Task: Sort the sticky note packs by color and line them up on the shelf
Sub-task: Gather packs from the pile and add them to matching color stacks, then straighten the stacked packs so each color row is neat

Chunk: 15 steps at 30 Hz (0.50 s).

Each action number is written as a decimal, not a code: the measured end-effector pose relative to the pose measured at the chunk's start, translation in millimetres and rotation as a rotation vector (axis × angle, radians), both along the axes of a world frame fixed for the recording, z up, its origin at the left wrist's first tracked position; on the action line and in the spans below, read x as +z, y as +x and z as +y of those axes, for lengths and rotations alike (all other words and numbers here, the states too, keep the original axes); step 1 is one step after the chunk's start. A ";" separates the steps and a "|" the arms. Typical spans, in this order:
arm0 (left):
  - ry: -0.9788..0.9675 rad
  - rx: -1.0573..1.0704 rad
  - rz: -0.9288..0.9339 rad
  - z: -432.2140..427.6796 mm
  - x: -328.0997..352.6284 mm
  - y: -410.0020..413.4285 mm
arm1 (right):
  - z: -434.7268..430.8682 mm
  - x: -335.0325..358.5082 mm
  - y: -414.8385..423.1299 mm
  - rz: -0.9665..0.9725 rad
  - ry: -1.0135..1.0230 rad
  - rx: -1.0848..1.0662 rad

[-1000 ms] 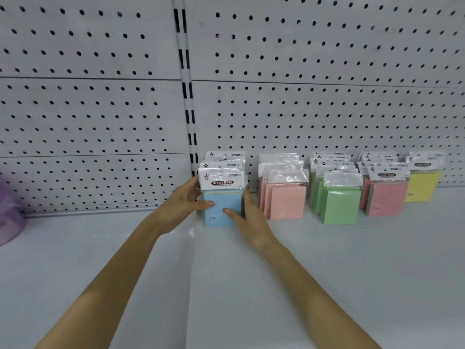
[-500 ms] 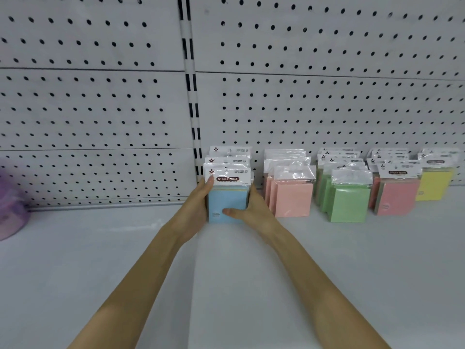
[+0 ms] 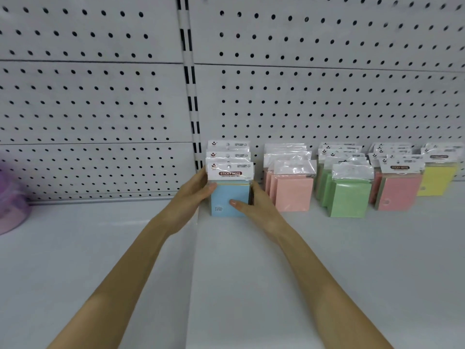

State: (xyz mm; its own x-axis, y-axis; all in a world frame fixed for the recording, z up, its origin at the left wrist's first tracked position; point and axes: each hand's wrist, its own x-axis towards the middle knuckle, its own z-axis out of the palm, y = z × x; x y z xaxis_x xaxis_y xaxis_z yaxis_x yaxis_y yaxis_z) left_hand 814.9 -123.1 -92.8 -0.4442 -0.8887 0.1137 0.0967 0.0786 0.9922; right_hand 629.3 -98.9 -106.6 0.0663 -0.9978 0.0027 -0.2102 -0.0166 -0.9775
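my left hand and right hand clasp the front blue pack from either side, upright on the shelf at the row's left end, its face toward me, stack running far toward the pegboard.

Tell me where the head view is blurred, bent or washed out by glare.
Head view: the purple object at the left edge is smeared; the pegboard seams bow from the wide lens; glare whitens the clear wrapper tops of the pink packs; the blue pack label reads clearly.

Both hands on blue pack
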 end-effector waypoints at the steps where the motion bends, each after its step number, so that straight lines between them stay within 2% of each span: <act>1: -0.023 -0.012 -0.040 -0.4 0.8 2.3 | 0.3 -1.2 0.9 0.020 -0.011 -0.004; 9: 0.014 0.077 -0.088 8.3 -2.5 -11.4 | 4.2 5.6 16.2 0.156 -0.111 -0.066; 13: -0.054 0.069 -0.147 11.3 0.8 -4.6 | 17.9 18.9 2.8 0.255 -0.164 -0.016; 15: -0.095 0.098 -0.170 16.1 8.2 -2.6 | 33.7 21.0 -14.2 0.210 -0.159 -0.031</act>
